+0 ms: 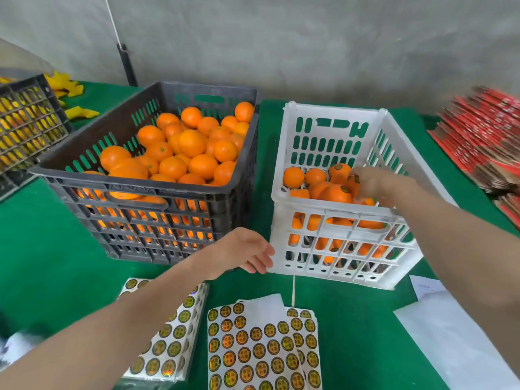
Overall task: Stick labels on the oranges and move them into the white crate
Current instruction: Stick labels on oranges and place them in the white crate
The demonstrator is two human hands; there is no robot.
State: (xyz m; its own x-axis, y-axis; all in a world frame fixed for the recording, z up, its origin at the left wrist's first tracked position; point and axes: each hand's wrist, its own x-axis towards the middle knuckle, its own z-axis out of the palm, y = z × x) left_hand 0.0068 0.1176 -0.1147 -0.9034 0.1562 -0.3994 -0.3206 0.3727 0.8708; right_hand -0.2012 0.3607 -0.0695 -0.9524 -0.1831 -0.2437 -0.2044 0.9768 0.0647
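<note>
A black crate (pixel 135 184) at centre left is heaped with unlabelled oranges (pixel 191 143). To its right stands the white crate (pixel 336 210), partly filled with oranges (pixel 336 194) that carry round labels. My right hand (pixel 375 187) reaches down into the white crate, its fingers curled round a labelled orange (pixel 351 183) on top of the pile. My left hand (pixel 247 253) hovers with relaxed fingers at the white crate's front left corner and holds nothing. Sheets of round gold-and-black labels (pixel 253 347) lie on the green table in front of me.
A second stack of label sheets (pixel 174 336) lies under my left forearm. White backing paper (pixel 450 342) lies at the front right. Red flat cartons (pixel 484 136) are piled at the far right. Another dark crate (pixel 25 122) and yellow wrappers (pixel 67 88) sit at the far left.
</note>
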